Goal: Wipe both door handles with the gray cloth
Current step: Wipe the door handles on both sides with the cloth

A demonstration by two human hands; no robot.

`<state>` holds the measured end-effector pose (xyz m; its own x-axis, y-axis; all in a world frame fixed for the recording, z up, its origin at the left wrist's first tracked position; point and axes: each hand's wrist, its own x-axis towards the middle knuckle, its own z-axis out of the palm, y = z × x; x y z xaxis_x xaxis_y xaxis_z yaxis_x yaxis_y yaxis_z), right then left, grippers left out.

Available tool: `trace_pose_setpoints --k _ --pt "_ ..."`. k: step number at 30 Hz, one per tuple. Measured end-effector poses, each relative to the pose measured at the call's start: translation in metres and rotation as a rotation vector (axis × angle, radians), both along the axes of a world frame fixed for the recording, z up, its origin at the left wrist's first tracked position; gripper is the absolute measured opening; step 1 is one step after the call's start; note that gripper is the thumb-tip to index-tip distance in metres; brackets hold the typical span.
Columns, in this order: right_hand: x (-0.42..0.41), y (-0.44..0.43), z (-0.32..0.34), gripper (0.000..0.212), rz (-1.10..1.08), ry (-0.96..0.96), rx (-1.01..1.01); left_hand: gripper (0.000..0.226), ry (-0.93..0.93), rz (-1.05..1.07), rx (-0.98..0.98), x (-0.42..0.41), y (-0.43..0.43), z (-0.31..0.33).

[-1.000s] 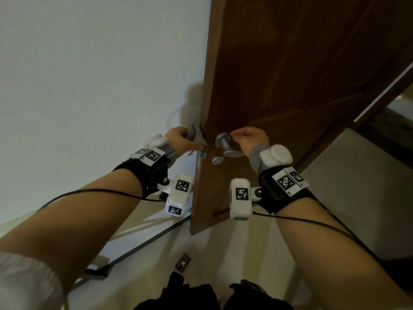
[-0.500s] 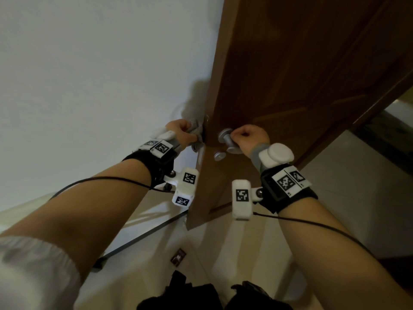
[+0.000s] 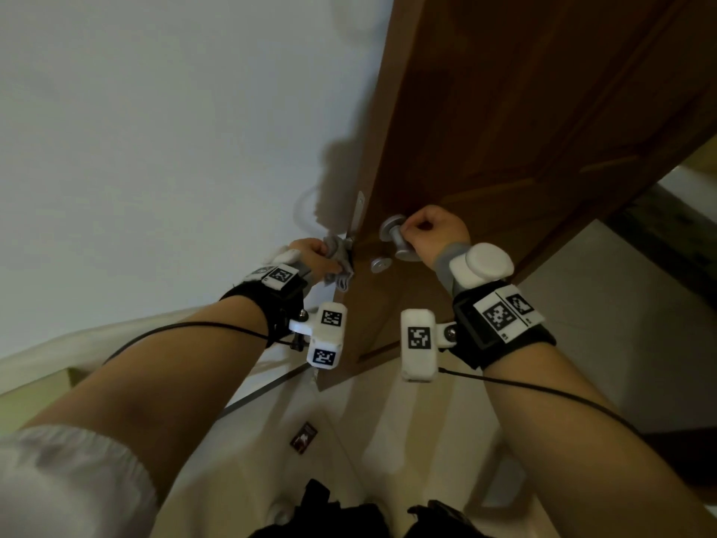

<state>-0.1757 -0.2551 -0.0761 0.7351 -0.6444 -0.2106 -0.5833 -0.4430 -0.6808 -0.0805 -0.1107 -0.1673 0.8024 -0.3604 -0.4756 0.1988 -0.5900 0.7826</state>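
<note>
A brown wooden door [image 3: 504,130] stands ajar, its edge facing me. My right hand [image 3: 434,236] grips the silver lever handle [image 3: 399,242] on the door's near face. My left hand [image 3: 312,258] is on the far side of the door edge, closed on the gray cloth [image 3: 337,262], which is bunched against the door edge where the other handle is; that handle is hidden by the cloth and hand. A small round silver lock knob [image 3: 380,264] sits just below the near handle.
A white wall [image 3: 155,130] runs along the left, close to my left arm. Pale floor tiles [image 3: 407,421] lie below, with a small dark card [image 3: 303,436] on them. My dark shoes [image 3: 329,514] show at the bottom edge. A dark doorway opening is at the far right.
The cloth in my left hand has shifted lower along the door edge and now hangs more visibly. My right hand keeps its grip on the near handle. The view has tilted a little.
</note>
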Motion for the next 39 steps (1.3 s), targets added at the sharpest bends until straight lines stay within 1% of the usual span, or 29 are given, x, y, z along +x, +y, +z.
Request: trace_pose_setpoints --k 3,7,8,11,14,16,19,21,22,24,26,29,31,35,39 --pt "-0.008 -0.012 0.001 0.010 -0.001 0.035 -0.070 0.024 0.043 -0.036 0.011 -0.009 -0.017 -0.007" --pt "-0.007 -0.018 0.006 0.003 0.017 0.076 -0.132 0.018 0.044 -0.023 0.026 -0.013 -0.026 -0.012" --pt "-0.008 -0.019 0.006 0.006 0.015 0.082 -0.131 0.017 0.059 -0.021 0.022 -0.013 -0.028 -0.015" --pt "-0.014 -0.023 0.001 0.022 0.011 0.077 -0.142 0.019 0.097 0.005 -0.071 -0.016 -0.033 -0.023" --pt "-0.019 -0.030 0.001 0.023 0.007 0.099 -0.194 0.019 0.068 0.014 -0.106 -0.016 -0.040 -0.030" --pt "-0.021 -0.037 0.001 0.022 -0.018 0.099 -0.184 0.020 0.061 0.020 -0.153 -0.016 -0.047 -0.029" --pt "-0.030 -0.049 -0.003 0.031 -0.067 0.098 -0.130 0.011 0.069 0.012 -0.247 -0.022 -0.064 -0.013" --pt "-0.037 -0.058 -0.006 0.033 -0.120 0.073 -0.052 0.025 0.088 -0.007 -0.290 -0.023 -0.077 -0.008" --pt "-0.041 -0.060 -0.006 0.034 -0.146 0.054 -0.007 0.027 0.093 -0.024 -0.308 -0.024 -0.079 -0.007" --pt "-0.048 -0.066 -0.008 0.035 -0.197 0.038 0.052 0.022 0.120 -0.089 -0.327 -0.026 -0.085 -0.011" --pt "-0.053 -0.071 -0.011 0.036 -0.215 0.041 0.068 0.024 0.187 -0.136 -0.314 -0.028 -0.089 -0.015" --pt "-0.061 -0.077 -0.017 0.036 -0.225 0.043 0.046 0.032 0.265 -0.185 -0.316 -0.031 -0.097 -0.022" --pt "-0.066 -0.085 -0.020 0.037 -0.242 0.034 0.024 0.031 0.262 -0.213 -0.312 -0.034 -0.105 -0.023" --pt "-0.075 -0.097 -0.026 0.037 -0.268 0.021 -0.057 0.019 0.229 -0.267 -0.280 -0.041 -0.118 -0.023" --pt "-0.076 -0.103 -0.026 0.033 -0.315 0.015 -0.117 0.027 0.303 -0.259 -0.303 -0.045 -0.123 -0.014"
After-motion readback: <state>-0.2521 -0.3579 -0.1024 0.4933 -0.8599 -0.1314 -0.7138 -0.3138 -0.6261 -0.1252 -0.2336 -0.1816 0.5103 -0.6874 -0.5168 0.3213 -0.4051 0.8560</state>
